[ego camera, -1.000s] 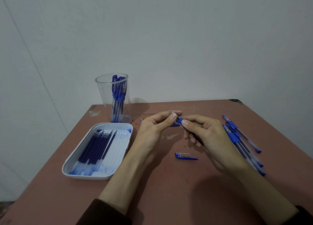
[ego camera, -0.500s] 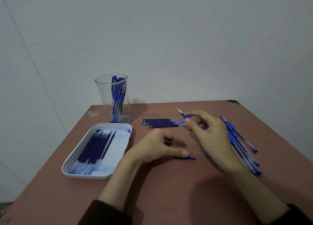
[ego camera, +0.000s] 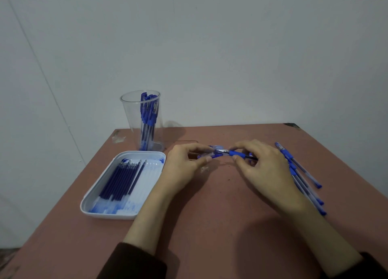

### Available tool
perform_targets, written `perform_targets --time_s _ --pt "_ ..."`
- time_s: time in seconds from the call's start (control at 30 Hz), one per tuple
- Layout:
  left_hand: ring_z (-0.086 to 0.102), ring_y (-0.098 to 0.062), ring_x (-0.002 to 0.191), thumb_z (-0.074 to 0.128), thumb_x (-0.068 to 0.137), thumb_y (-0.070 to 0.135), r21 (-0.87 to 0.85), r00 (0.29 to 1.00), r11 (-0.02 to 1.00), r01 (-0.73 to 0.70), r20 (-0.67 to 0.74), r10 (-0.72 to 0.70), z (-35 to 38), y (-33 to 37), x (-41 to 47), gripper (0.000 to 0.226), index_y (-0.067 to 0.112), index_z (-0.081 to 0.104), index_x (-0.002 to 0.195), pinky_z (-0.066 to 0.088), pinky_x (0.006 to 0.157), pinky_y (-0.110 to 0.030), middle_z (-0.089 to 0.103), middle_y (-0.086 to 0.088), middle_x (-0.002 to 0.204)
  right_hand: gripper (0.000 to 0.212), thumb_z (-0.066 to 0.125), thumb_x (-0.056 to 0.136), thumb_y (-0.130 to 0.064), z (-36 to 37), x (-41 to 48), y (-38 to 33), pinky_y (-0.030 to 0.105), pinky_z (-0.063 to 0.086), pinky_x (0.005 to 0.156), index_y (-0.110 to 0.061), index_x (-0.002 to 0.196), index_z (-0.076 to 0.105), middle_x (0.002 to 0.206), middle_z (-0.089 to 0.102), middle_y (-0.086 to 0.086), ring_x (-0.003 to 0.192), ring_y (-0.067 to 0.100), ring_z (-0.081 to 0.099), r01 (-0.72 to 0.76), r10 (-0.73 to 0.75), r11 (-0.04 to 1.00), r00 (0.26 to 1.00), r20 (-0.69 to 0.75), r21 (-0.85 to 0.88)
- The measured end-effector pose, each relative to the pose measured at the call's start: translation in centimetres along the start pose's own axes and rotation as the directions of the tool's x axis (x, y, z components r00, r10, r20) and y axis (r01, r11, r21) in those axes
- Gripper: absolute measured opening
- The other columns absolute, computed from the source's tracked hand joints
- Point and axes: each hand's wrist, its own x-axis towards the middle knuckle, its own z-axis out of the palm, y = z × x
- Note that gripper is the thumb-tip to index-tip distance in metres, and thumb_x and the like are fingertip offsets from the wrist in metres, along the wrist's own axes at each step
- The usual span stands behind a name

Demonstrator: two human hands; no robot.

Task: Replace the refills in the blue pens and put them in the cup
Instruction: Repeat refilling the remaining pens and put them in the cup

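Observation:
My right hand (ego camera: 265, 167) pinches a blue pen (ego camera: 237, 153) by its blue grip, tip pointing left. My left hand (ego camera: 184, 163) pinches a blue pen cap (ego camera: 214, 150) with its opening right at the pen's tip. Both meet above the middle of the table. A clear plastic cup (ego camera: 142, 121) with several blue pens stands at the back left. A white tray (ego camera: 123, 184) holds several dark blue refills and several clear ones. The row of refills lying behind my hands is mostly hidden.
Several more blue pens (ego camera: 302, 178) lie in a loose bunch on the reddish-brown table (ego camera: 210, 226), right of my right hand. A grey wall stands close behind the table. The table's far right corner (ego camera: 291, 125) is chipped.
My left hand picked the cap up from the table in front of me and raised it to the pen's tip. My right hand turned the pen toward the left hand.

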Motion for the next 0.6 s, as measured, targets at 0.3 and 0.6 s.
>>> perform_targets --time_s 0.3,0.6 --pt "0.065 -0.011 0.064 0.071 0.081 0.005 -0.007 0.998 1.0 0.002 0.057 -0.002 0.14 0.15 -0.33 0.03 0.035 0.072 0.082 0.049 0.065 -0.017 0.069 0.014 0.066 0.016 0.065 0.078 -0.02 0.32 -0.05 0.16 0.032 0.044 0.069 -0.032 0.088 0.067 0.076 0.059 -0.008 0.078 0.011 0.052 0.039 -0.036 0.998 0.996 0.08 -0.039" --pt "0.059 -0.002 0.062 0.076 0.076 0.004 -0.036 0.997 0.999 -0.025 0.073 0.027 -0.14 0.74 -0.46 0.024 0.025 0.072 0.085 0.049 0.061 -0.013 0.07 0.002 0.083 0.017 0.069 0.078 -0.014 0.39 -0.02 0.2 0.031 0.043 0.069 -0.026 0.09 0.069 0.077 0.06 -0.009 0.076 0.013 0.051 0.11 -0.109 0.994 0.991 0.082 -0.008"
